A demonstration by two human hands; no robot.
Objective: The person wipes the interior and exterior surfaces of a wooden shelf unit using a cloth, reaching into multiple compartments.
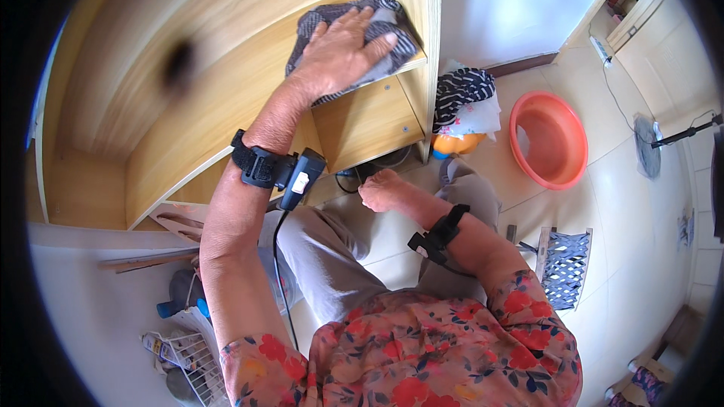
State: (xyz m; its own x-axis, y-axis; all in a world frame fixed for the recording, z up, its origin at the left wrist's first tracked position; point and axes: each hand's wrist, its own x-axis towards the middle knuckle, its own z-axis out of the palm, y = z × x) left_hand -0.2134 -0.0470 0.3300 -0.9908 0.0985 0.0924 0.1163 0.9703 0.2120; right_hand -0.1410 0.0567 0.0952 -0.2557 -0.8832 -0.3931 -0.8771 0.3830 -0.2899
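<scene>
My left hand [346, 55] rests palm down, fingers spread, on a dark grey and white patterned cloth [390, 56]. The cloth lies crumpled on a wooden shelf board [266, 82], at the right end beside the upright side panel [432, 22]. Lower down, my right hand [382, 190] is curled into a loose fist in front of the lower compartment [367, 124]. Nothing can be seen in it, though its palm is hidden. Dark items [365, 171] lie just beyond it, under the bottom board.
Right of the cabinet are a striped cloth bundle [466, 93] and an orange plastic thing [458, 143]. A pink basin [548, 141] and a woven-seat stool [565, 268] stand on the tiles. A white wire rack [195, 367] and a large bottle [184, 293] are at left.
</scene>
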